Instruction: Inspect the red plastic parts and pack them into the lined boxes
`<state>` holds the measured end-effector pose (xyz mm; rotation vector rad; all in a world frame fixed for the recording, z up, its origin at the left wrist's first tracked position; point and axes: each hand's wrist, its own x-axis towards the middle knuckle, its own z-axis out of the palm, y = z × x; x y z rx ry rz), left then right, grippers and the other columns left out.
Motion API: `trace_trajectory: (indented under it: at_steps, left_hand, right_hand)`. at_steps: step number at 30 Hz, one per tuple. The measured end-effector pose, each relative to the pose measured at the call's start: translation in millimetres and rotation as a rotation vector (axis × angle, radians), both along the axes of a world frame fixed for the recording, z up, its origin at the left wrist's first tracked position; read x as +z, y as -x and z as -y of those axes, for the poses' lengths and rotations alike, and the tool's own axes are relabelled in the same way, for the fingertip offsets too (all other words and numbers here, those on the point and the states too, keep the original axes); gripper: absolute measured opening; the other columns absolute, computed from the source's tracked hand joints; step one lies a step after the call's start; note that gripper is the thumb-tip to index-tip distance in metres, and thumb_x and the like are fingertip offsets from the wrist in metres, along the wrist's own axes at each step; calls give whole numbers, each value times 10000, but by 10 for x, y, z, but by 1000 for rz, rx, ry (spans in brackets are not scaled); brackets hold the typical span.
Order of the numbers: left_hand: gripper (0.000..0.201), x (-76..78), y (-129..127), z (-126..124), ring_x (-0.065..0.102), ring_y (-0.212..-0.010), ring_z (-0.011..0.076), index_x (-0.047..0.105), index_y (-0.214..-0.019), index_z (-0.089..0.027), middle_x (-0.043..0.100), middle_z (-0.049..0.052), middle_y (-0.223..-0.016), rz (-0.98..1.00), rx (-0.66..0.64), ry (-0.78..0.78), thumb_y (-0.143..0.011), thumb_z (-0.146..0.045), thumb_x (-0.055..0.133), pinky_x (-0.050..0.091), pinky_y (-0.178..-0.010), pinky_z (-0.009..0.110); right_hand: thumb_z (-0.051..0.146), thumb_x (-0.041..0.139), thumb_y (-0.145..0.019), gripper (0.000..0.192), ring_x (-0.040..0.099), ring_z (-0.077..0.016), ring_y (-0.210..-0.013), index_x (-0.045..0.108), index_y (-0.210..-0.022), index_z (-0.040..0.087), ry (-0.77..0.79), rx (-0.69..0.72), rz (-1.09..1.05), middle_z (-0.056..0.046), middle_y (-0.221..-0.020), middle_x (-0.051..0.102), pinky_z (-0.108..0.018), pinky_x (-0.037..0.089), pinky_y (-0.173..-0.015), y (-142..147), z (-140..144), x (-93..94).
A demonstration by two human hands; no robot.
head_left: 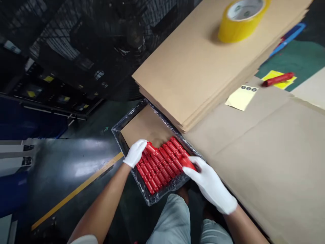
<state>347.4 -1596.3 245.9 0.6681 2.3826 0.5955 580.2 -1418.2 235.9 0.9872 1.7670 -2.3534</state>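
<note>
With both gloved hands in the tray [119, 134], the left hand [134, 153] curled on red tubes [159, 164] at its far edge and the right hand [209, 184] pinching one at its near right corner, it seems best to press rows snug together.

Red cylindrical tubes [162, 162] lie packed in slanted rows inside a plastic-lined box [127, 122], filling its near half.

On my screen the right half is well lit from above, and the cardboard stack [200, 67] looks bright. The left side stays dim, almost black. The floor [66, 166] gives a pale glare. The tape roll [241, 18] throws a soft shadow to its left. Motion blur softens the gloved hands and the edges.
</note>
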Motion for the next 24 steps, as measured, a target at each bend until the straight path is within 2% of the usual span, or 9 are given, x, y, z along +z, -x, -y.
trace_trajectory:
  at_steps: [1, 3, 4, 6, 8, 12, 18, 22, 24]
  left_hand:
    - [422, -78, 221, 60, 604, -994, 253, 639, -875, -169, 690, 101, -961, -28, -12, 34, -891, -481, 355, 434, -970, 386]
    - [365, -276, 533, 121, 621, -949, 253, 655, -787, -182, 704, 98, -905, -47, -72, 107, -879, -417, 391, 441, -958, 385]
    - [334, -379, 628, 135, 627, -934, 251, 662, -751, -189, 710, 96, -886, -48, -109, 142, -870, -378, 413, 446, -951, 379]
    - [292, -558, 728, 162, 631, -925, 248, 676, -715, -195, 714, 96, -872, -47, -177, 202, -852, -314, 448, 447, -945, 368]
    - [271, -672, 762, 210, 626, -932, 252, 691, -710, -190, 710, 103, -872, -52, -228, 253, -841, -277, 469, 436, -953, 374]
    - [296, -730, 805, 326, 615, -930, 258, 706, -719, -185, 691, 104, -883, -54, -292, 317, -859, -292, 469, 432, -944, 386]
    - [237, -720, 882, 381, 623, -911, 249, 695, -742, -176, 685, 90, -877, -38, -295, 351, -837, -298, 516, 463, -878, 354]
    - [274, -728, 900, 375, 642, -873, 199, 651, -1016, -154, 695, 80, -993, -23, -251, 319, -857, -313, 494, 497, -815, 305]
    - [288, -747, 909, 345, 636, -896, 189, 637, -1034, -152, 687, 77, -1025, -24, -257, 295, -876, -321, 465, 493, -832, 296]
  right_hand:
    - [442, 618, -828, 332, 619, -246, -1004, 634, -1084, 230, -34, 43, -42, -50, -1080, 684, -405, 450, -954, 340, 79, -47]
    - [414, 599, -859, 534, 619, -226, -1061, 477, -1348, 239, -185, 164, -79, -57, -1169, 664, -389, 469, -956, 984, 221, -201]
    - [390, 565, -889, 535, 603, -213, -1112, 435, -1389, 252, -293, 242, -79, -55, -1236, 641, -373, 465, -973, 1269, 283, -302]
    - [338, 507, -932, 469, 559, -187, -1201, 442, -1391, 271, -368, 336, -83, -39, -1329, 596, -337, 430, -1025, 1732, 389, -523]
    - [319, 509, -929, 438, 570, -194, -1193, 484, -1363, 262, -416, 432, -61, -40, -1320, 610, -327, 421, -1032, 2030, 481, -725]
    - [332, 515, -913, 441, 609, -241, -1132, 502, -1349, 273, -545, 609, 12, -61, -1266, 647, -374, 433, -1007, 2245, 636, -924]
    - [377, 495, -924, 339, 662, -312, -992, 581, -1174, 165, -717, 752, 98, -164, -1059, 700, -433, 481, -883, 2271, 781, -865]
    - [413, 446, -953, 344, 634, -291, -1047, 592, -1136, 161, -788, 780, 88, -182, -1181, 624, -390, 486, -884, 2268, 760, -857]
    - [433, 411, -967, 382, 628, -285, -1058, 605, -1131, 148, -801, 793, 83, -192, -1204, 604, -377, 486, -886, 2261, 727, -882]
